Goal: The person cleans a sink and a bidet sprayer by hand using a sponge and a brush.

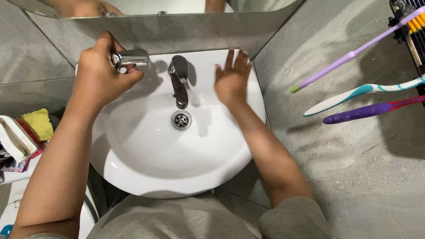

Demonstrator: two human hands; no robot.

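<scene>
Left hand [101, 71] grasps shiny chrome handle [132, 57], upper centre of frame; right hand [232, 80] released, fingers spread flat on glossy white round basin [131, 171] rim; curved chrome spout [179, 80] between; metal drain [181, 120] below.

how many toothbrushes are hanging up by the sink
3, all in the rack at upper right: a lilac toothbrush on top, a white and teal toothbrush below it, and a purple and red toothbrush lowest. None looks hidden.

Left hand [101, 71] curled in a grip — right hand [232, 80] flat, fingers spread.
</scene>
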